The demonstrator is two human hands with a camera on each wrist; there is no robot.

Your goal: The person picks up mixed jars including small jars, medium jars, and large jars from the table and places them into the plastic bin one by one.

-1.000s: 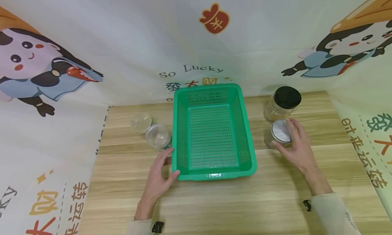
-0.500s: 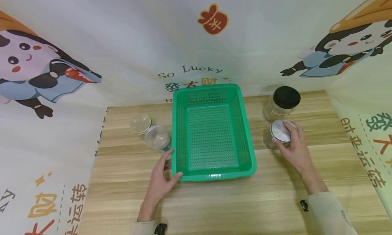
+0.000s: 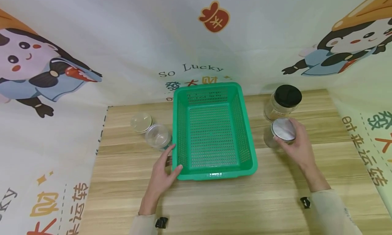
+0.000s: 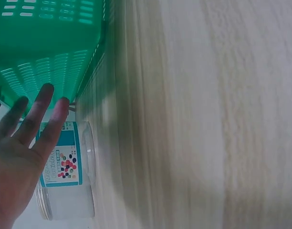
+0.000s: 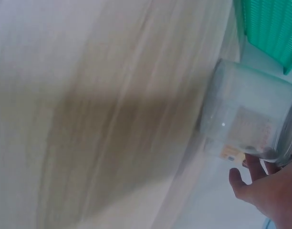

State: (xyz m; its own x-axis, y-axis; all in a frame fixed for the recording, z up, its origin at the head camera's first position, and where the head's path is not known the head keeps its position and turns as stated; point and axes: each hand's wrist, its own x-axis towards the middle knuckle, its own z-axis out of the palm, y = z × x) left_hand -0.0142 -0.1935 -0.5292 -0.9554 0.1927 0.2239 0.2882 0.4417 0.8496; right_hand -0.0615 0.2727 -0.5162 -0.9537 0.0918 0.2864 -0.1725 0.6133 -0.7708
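Observation:
My left hand (image 3: 161,175) is at the front left corner of a green plastic basket (image 3: 214,175). Its thumb overlaps the rim, and its straight fingers (image 4: 40,106) are spread along the outer wall in the left wrist view. My right hand (image 3: 300,148) grips a clear jar (image 3: 269,138) around the edge of its silver lid (image 3: 283,129), thumb on the near left side and fingers on the far right. The jar stands upright on the table, right of the basket. Beyond the lid, part of the fingers is hidden.
Behind the gripped jar stands a larger clear jar with a black lid (image 3: 288,96). Left of the basket are a clear labelled jar (image 3: 158,136) and another jar with a pale lid (image 3: 141,122). A printed cloth (image 3: 137,41) hangs behind the wooden table (image 3: 232,207).
My right fingers have shifted from the top of the silver lid to its right edge. My left thumb reaches slightly further over the basket rim. The jars and basket stay put.

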